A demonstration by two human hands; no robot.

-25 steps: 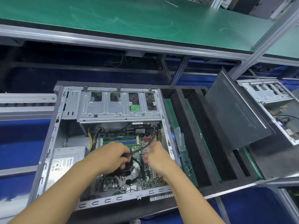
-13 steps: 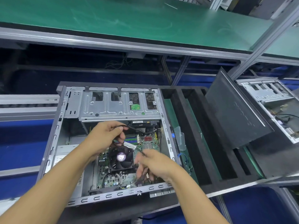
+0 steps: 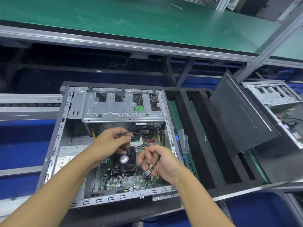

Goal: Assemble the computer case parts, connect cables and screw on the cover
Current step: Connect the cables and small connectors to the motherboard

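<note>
Pinching a thin black cable (image 3: 158,158) between curled fingers, the right hand (image 3: 161,163) lets its connector (image 3: 147,174) hang below the grip, pointing down at the near right part of the motherboard (image 3: 131,181). From there the wires run up and to the left toward the left hand (image 3: 109,143), which grips a looped stretch of what looks like the same cable above the fan (image 3: 123,161). The right hand is the nearer one to any socket, so the plug-in is likely its job, with the left feeding slack. Which header it goes to I cannot tell. Room is tight: the drive cage (image 3: 123,110) closes the far side, the computer case (image 3: 114,198) rim lies just near the wrist, and the power supply (image 3: 68,158) sits to the left. The cover (image 3: 241,115) leans well apart on the right.
</note>
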